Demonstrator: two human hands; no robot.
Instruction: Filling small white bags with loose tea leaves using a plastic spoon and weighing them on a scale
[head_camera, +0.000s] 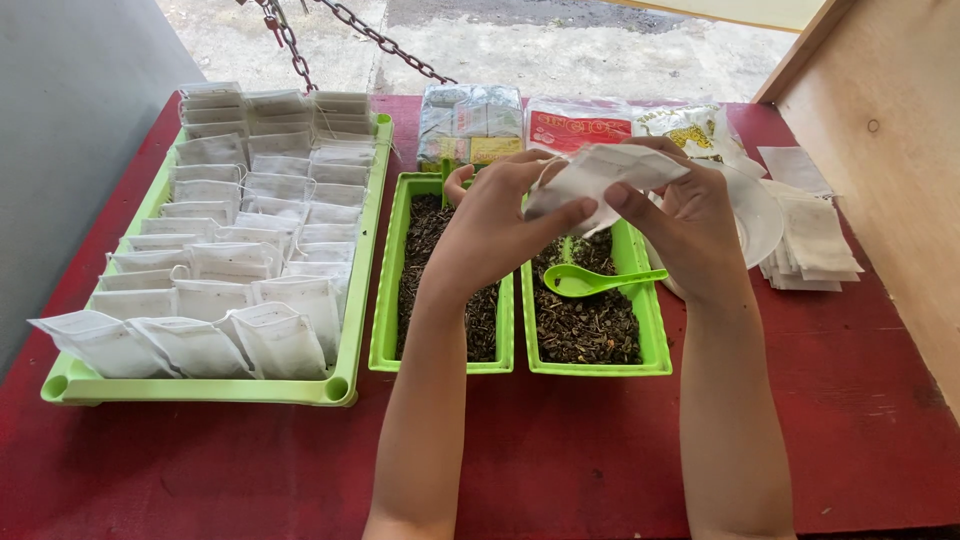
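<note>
From the head camera, a red counter (560, 450) carries three light green plastic trays. The large tray (200, 388) on the left is packed with rows of small white filter-paper bags (240, 250), filled and soft-looking, too many and too overlapped to count. Two narrow trays sit side by side in the middle: the left narrow tray (384, 300) and the right narrow tray (650, 330) each hold dark, crumbly dried leaves. One green plastic spoon (590, 281) lies on the leaves in the right one.

Above these two trays, the left hand (490, 225) and the right hand (690, 220) both grip one empty white paper bag (600, 180), pinching it between thumb and fingers.

To the right lie a white round plate (755, 215) and a stack of flat empty bags (810, 240). Behind the trays rest printed packets (470, 125).
</note>
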